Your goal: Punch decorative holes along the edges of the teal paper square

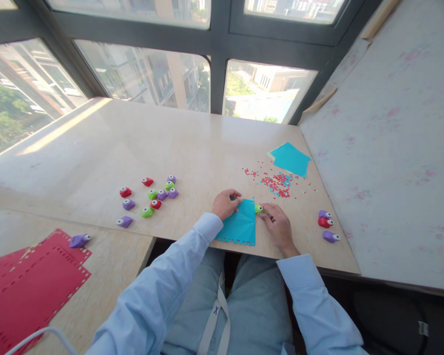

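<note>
The right hand (277,224) has its fingers closed on a green punch (259,209), which sits at the right edge of a blue sheet (240,226), near the upper corner. The left hand (225,203) rests at the sheet's upper left with fingers bent; whether they pinch the paper or only press it, I cannot tell. The sheet lies on the surface (192,148) by its near edge, just in front of the person, with a row of holes along its bottom.

Beyond the right hand is a scatter of red and blue confetti (277,185), and behind that some blue paper (291,159). A purple punch (331,236) and two others stand at the far right. More punches, red, green and purple, are grouped left of the sheet. At the lower left, another purple punch (80,240) rests on red sheets (40,286) with holes along their edges.
</note>
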A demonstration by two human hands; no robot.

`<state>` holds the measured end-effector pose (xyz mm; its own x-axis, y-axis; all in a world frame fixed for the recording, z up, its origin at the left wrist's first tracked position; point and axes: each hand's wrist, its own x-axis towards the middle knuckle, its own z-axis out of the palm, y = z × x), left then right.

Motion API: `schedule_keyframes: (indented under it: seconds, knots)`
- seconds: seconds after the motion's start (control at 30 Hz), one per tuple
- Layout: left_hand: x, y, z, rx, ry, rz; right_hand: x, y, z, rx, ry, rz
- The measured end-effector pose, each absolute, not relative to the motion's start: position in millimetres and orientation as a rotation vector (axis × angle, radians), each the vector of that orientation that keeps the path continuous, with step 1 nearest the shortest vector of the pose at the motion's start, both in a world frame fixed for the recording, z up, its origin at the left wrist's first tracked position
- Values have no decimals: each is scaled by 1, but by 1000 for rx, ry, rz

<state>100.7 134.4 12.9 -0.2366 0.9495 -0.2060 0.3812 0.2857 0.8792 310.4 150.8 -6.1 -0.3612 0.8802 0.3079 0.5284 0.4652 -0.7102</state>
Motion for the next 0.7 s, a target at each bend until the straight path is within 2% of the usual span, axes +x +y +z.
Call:
schedule_keyframes:
  seconds: [0.33,0.7]
  knots:
    - [104,141,16,1187,1788,902,310,150,-4,-1158,-2055,674]
    - [108,127,33,1424,1942,746,310,150,-4,-1172,-2049,673]
